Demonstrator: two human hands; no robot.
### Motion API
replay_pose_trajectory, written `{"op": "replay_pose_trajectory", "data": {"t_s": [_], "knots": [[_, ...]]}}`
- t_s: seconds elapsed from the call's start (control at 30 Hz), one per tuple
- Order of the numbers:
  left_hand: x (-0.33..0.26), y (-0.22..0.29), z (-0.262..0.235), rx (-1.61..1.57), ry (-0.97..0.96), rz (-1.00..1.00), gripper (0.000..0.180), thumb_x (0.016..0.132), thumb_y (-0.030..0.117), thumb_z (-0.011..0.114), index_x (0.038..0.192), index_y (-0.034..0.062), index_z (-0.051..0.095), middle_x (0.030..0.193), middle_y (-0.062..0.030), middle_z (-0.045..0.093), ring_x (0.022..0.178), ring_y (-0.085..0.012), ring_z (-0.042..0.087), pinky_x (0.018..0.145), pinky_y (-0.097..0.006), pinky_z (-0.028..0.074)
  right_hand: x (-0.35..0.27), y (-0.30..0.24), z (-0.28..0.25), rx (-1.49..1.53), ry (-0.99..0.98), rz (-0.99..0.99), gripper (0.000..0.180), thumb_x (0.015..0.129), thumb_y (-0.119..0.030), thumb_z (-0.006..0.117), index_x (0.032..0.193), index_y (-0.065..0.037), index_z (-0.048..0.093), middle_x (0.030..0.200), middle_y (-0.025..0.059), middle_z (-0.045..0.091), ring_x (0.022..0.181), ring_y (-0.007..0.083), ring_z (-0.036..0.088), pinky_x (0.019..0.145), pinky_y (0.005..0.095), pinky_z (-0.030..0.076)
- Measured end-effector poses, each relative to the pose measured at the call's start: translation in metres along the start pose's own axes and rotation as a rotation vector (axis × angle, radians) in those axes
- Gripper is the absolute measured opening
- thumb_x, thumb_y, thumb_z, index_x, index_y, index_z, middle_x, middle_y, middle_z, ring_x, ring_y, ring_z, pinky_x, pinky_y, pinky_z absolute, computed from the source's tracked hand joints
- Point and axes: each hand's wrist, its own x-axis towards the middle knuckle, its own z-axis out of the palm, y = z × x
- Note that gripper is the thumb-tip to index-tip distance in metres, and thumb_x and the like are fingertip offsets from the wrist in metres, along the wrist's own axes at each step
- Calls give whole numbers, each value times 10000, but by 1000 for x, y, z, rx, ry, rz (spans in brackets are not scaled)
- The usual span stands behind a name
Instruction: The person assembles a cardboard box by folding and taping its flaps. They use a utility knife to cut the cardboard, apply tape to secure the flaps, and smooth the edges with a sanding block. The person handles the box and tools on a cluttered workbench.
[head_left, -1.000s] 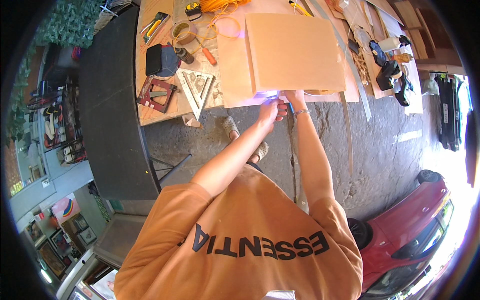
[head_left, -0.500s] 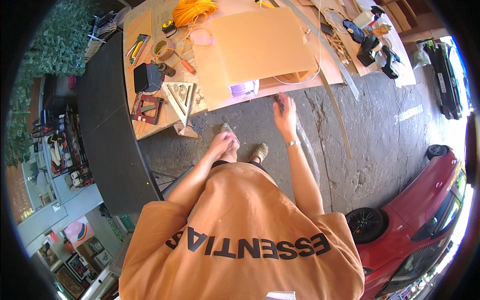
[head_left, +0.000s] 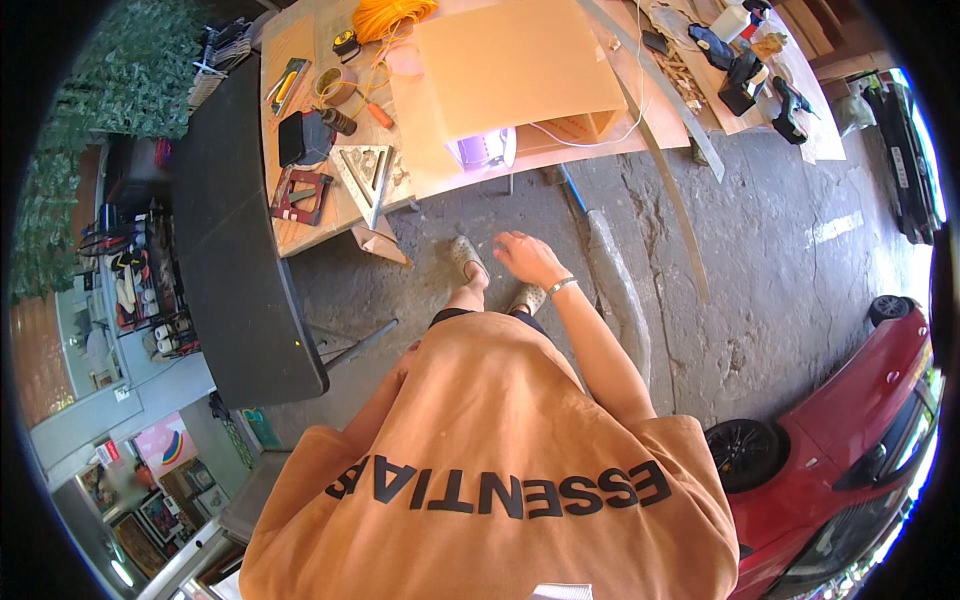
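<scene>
My right hand [head_left: 530, 258] hangs above the floor in front of my body, just over my shoes. Its fingers are apart and nothing shows in them. My left hand [head_left: 405, 358] is drawn back against the side of my orange shirt [head_left: 480, 400]; the shirt hides its fingers. Beyond the right hand, a brown cardboard box [head_left: 520, 65] rests on the worktable, with a bright purple-white light at its near opening. A white-silver triangular square [head_left: 362, 178] and a dark red corner clamp [head_left: 301, 197] lie at the table's near left corner.
An orange-handled screwdriver [head_left: 379, 115], an orange cord coil [head_left: 392, 15] and a phone [head_left: 291, 139] lie on the table. Long metal strips [head_left: 680, 212] overhang its edge. A black folding table [head_left: 235, 250] stands left; a red car [head_left: 820, 440] is at right.
My right hand has come back from the table's edge toward my body; the small dark thing by its fingers no longer shows. My left hand has pulled back to my side.
</scene>
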Motion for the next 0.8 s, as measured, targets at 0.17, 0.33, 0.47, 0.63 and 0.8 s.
{"op": "replay_pose_trajectory", "data": {"t_s": [0.17,0.33,0.47,0.63,0.8], "knots": [[7,10,10,-157,-66,-41,555,950,424,670,1322,20,590,1232,-145,650,1116,-247,626,945,-417,516,-63,63,57,22,-223,203,292,999,-293,578,1176,-83,678,1134,235,702,1025,446,673,903,539,535],[39,36,14,-321,-97,-43,673,959,534,637,1384,19,550,1334,-165,608,1198,-275,597,998,-423,497,-198,190,146,-396,-492,60,282,964,-258,547,1016,-54,734,1076,184,735,1048,402,691,902,498,566],[75,53,17,-406,-91,-36,769,966,621,610,1433,17,519,1417,-180,574,1264,-298,575,1040,-428,481,-324,271,186,-578,-701,131,180,880,-270,682,966,-132,758,1034,85,749,1026,286,704,863,439,569],[94,69,24,-275,93,-44,778,959,647,619,1413,20,538,1459,-217,555,1327,-320,547,1073,-442,461,-397,317,204,-643,-646,-12,210,815,-322,763,925,-143,750,1001,41,739,1029,233,694,868,410,549],[82,86,20,-92,310,-8,668,957,590,629,1322,31,609,1381,-248,616,1299,-370,577,1074,-436,454,-345,281,186,-473,-488,156,223,861,-330,742,903,-111,740,974,51,736,971,219,697,826,402,552]]}}
